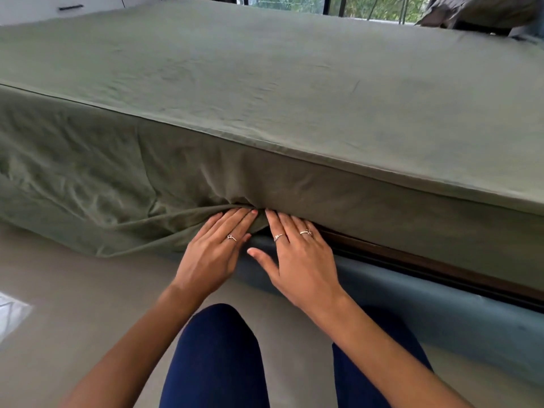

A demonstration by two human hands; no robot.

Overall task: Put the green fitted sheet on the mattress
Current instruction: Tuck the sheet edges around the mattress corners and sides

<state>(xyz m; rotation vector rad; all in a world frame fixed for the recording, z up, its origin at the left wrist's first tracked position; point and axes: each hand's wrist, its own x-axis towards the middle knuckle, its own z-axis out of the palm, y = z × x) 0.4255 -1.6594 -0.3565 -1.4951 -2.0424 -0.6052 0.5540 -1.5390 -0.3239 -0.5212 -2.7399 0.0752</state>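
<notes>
Pressing both palms down side by side at the lower edge of a mattress [294,178], a person works a green fitted sheet [223,92] against the bed. The left hand [213,248] lies flat on a bunched fold of the sheet, its fingers [235,217] straight and close together, tips reaching the seam where the mattress meets the base. The right hand [297,254] rests just beside it, fingers straight and slightly spread, the thumb held out to the side, with the fingertips at the same seam. Neither hand curls around the cloth. Rings show on both hands.

The sheet covers the whole top of the mattress, lightly creased, and hangs down its near side. To the left of the hands it drapes loose and wrinkled to the floor [59,290]; to the right it sits taut along the mattress side, above a dark wooden strip [426,260] and a blue padded bed base [441,313]. The person's knees, in dark blue trousers [217,357], show at the bottom. Beyond the bed are a window [368,7] with greenery and a white drawer front [59,7].
</notes>
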